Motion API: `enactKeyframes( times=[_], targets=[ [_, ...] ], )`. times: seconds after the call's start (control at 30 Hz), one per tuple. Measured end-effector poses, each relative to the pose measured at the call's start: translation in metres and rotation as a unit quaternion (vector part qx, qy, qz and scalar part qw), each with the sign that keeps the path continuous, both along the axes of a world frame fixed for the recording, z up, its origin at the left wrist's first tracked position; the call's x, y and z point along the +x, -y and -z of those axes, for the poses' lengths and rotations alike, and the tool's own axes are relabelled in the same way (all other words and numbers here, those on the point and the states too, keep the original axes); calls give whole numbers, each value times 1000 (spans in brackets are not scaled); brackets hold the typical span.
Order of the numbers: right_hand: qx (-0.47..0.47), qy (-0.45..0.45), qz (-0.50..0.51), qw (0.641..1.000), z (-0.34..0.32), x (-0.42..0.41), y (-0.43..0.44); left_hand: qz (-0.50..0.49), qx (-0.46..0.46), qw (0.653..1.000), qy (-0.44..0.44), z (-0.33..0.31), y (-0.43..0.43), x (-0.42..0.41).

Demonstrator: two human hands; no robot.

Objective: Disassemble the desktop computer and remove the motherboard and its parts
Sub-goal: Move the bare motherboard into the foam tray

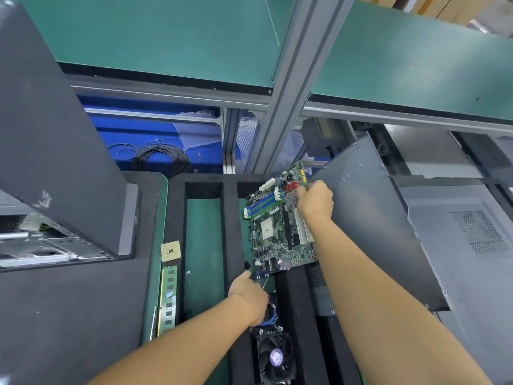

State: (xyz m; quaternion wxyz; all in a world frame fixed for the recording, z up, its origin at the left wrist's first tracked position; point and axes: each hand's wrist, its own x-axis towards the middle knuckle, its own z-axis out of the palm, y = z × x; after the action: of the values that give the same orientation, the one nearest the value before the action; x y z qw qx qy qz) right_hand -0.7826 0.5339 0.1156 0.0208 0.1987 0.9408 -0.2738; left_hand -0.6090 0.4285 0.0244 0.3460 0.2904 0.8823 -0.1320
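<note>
The right hand (315,202) has its grip closed on the far right edge of the motherboard (280,226), fingers wrapped around the board near its red connectors. The board lies over a slot of the black foam tray (230,218), its far end seemingly raised off the green surface (204,245), though the angle makes the tilt hard to judge. Blue and green memory slots run along its left side, and a pale square socket sits near its middle.

The left hand (248,294) reaches toward the board's near left corner. Its thumb points up at a small black piece (246,264) just beside that corner, and I cannot tell whether its grip is closed on anything, since the fingers are curled out of sight.

Just below the left hand, a cooling fan (274,357) rests in the same tray channel. To the left, a loose processor chip (170,250) lies on the green strip, with a memory stick (168,300) lying lengthwise right below it. A dark side panel (388,218) leans at the right, next to the grey computer case (472,245).
</note>
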Motion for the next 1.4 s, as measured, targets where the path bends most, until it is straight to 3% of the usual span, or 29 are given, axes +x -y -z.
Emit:
enactKeyframes(
  times=[0.17, 0.33, 0.47, 0.57, 0.7, 0.8, 0.93, 1.03, 1.1, 1.17, 1.3, 1.4],
  targets=[
    [-66, 16, 4, 998, 4, -6, -8, -29, 28, 999, 20, -6, 0, -2],
    [-60, 17, 7, 998, 9, -7, -15, -17, 43, 999, 16, -7, 2, -3],
    [-16, 43, 0, 999, 5, -3, -10, -33, 113, 992, -51, -14, 10, -5],
    [23, 43, -6, 999, 0, 10, 3, -100, 200, 966, -131, -23, 22, -9],
    [92, 30, -38, 995, -10, 36, 24, -229, 288, 916, -158, -34, 42, -13],
    [142, 32, -55, 988, -17, 60, 41, -374, 363, 847, -106, -43, 65, -8],
    [-37, 58, -101, 992, -20, 97, 71, -537, 447, 714, -37, -57, 106, 14],
    [-165, 95, -131, 973, -14, 138, 108, -566, 501, 655, -25, -59, 147, 46],
    [-232, 140, -152, 950, -8, 172, 135, -558, 506, 657, -32, -59, 183, 79],
    [-208, 157, -220, 940, -1, 203, 164, -546, 466, 690, -88, -58, 225, 116],
    [-202, 186, -330, 903, 8, 264, 233, -499, 303, 778, -233, -45, 310, 190],
    [-138, 215, -395, 882, 24, 310, 281, -494, 203, 811, -239, -30, 363, 249]
  ],
)
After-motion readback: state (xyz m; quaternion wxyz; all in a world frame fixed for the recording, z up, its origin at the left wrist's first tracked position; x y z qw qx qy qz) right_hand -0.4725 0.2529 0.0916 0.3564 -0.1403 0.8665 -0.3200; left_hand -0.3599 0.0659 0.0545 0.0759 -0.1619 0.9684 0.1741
